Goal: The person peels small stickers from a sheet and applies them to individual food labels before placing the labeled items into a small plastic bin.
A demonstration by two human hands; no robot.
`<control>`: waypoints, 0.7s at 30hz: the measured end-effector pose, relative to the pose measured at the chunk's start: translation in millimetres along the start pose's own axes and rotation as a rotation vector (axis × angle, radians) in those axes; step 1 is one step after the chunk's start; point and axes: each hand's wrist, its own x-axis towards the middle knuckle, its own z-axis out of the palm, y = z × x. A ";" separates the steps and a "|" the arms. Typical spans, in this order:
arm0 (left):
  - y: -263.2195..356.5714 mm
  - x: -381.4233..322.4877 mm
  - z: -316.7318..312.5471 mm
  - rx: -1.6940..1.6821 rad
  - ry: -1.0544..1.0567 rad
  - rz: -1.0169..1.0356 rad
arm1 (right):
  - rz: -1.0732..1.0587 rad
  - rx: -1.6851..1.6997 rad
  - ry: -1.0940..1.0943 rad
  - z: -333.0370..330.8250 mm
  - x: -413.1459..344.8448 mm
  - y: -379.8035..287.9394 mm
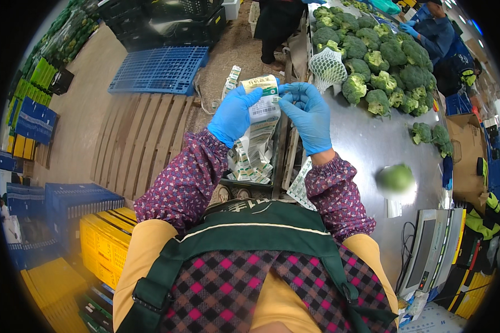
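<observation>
My left hand (234, 111), in a blue glove, holds a strip of printed labels (263, 100) with a barcode, its thumb on the label's upper left. At the label's right edge is my right hand (306, 112), also gloved, its thumb and forefinger pinched on a small green-and-white sticker (276, 100). Below the hands, more label strips (250, 160) lie folded in a dark crate (250, 184). To the right, a heap of broccoli heads (375, 62) rests on a metal table (358, 137). One head (328, 68) at its near edge is in a white foam net.
A wooden pallet (139, 141) and a blue plastic pallet (158, 68) lie on the floor at left. Yellow crates (108, 243) stand near my left elbow. A sealing machine (427, 249) and a blurred green item (396, 179) are at right. Other people stand around the table's far end.
</observation>
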 end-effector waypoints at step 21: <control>16.5 11.7 -13.8 0.075 -0.155 0.111 | 0.385 -0.296 -0.187 -20.0 -35.0 64.7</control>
